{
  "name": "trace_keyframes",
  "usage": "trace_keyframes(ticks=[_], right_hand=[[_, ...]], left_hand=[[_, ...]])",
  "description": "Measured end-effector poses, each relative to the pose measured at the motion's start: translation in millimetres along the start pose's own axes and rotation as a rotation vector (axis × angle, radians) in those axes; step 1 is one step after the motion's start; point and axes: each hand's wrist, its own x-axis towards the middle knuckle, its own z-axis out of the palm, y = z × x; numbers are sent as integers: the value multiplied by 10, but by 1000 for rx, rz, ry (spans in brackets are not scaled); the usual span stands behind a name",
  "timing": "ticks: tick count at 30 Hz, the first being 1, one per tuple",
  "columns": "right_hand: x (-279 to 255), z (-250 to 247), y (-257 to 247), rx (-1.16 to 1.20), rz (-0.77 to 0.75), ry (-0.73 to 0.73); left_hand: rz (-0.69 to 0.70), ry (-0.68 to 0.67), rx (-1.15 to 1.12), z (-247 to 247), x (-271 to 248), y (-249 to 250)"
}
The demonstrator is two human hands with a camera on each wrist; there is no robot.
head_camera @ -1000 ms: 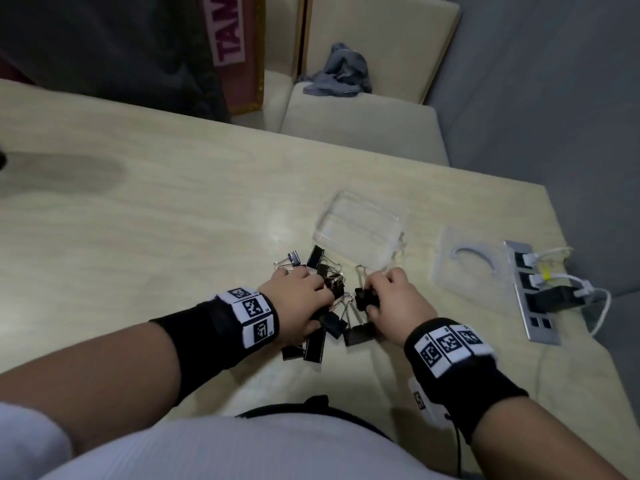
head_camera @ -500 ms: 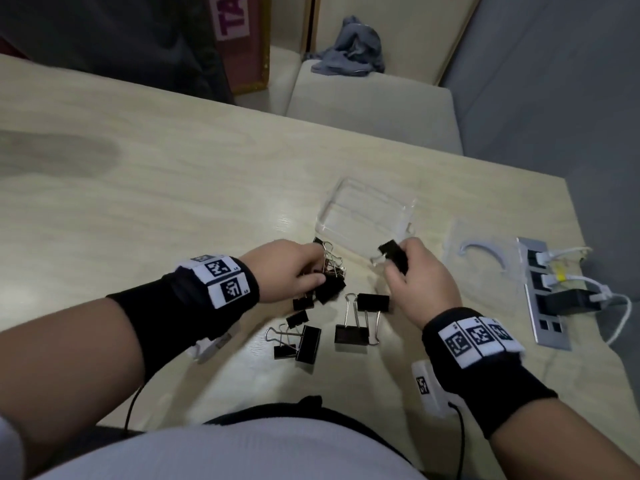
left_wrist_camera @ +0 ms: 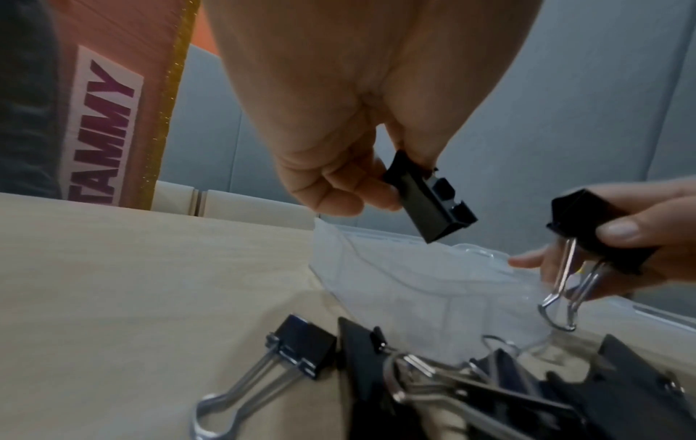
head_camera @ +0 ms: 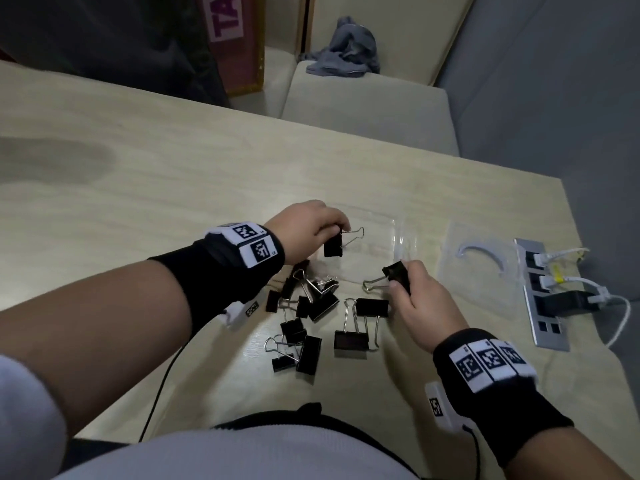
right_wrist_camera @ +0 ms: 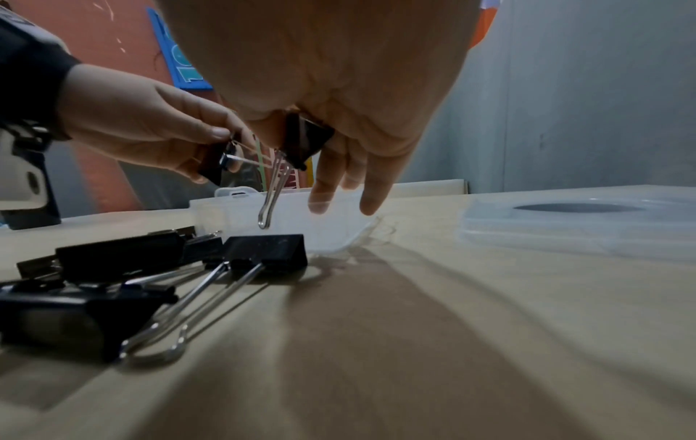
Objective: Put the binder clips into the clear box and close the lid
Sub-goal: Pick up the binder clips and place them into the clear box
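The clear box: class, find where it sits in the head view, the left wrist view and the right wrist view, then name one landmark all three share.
Head: the clear box is at centre, beyond the pile of clips.
Left wrist: right of centre, below the left hand's clip.
Right wrist: centre-left, behind the dangling clip handles.
Shared landmark: the right hand's clip.

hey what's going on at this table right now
A person is loading black binder clips into a clear box. The left hand pinches one clip over the box, and the right hand holds another clip at its near edge. No clip shows inside the box yet. A pile of clips lies on the table in front of the person. The lid lies off to the right, beside a power strip.
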Motion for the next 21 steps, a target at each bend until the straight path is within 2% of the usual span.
trace_keyframes(ticks=[3, 6, 10, 12, 17, 21], right_hand=[[-95, -11, 25, 8, -4, -18], [-112, -45, 6, 47, 11, -21], [45, -82, -38, 167, 73, 132], [165, -67, -66, 175, 126, 156], [394, 80, -104, 53, 236, 81], [414, 130, -143, -137, 278, 100]], left_hand=[[9, -94, 94, 132, 71, -5], [30, -149, 303, 283, 56, -51], [62, -145, 419, 302, 60, -71], [56, -181, 418, 270, 63, -76], [46, -141, 519, 252, 52, -89], [29, -103, 559, 293, 78, -90]])
